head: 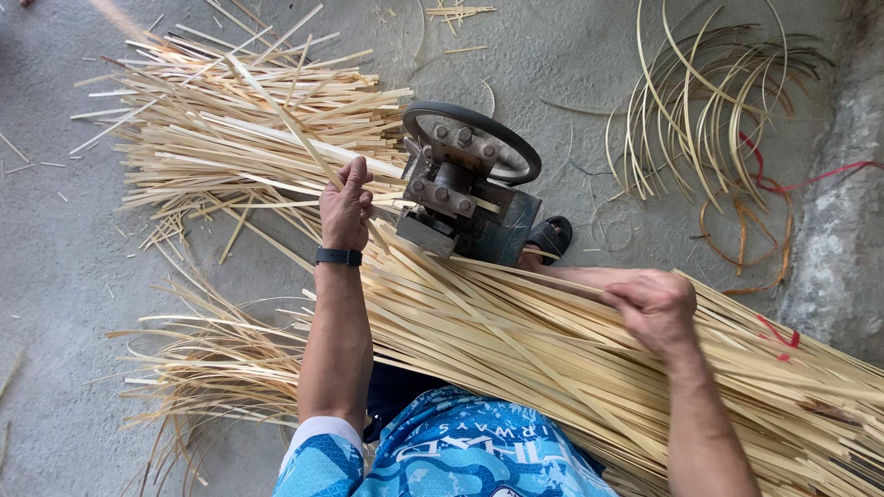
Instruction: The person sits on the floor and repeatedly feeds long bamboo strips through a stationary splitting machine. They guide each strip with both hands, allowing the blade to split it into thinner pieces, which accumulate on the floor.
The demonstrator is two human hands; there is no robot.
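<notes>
My left hand, with a dark band on its wrist, is closed on a thin pale bamboo strip that slants up to the left, just left of a small metal machine with bolts and a black ring. My right hand pinches strips on top of a big bundle of long bamboo strips lying across my lap. A sandalled foot shows behind the machine.
A loose pile of cut bamboo strips covers the concrete floor at upper left. Thin shavings spread at lower left. Curled bamboo hoops and a red cord lie at upper right, beside a rough ledge.
</notes>
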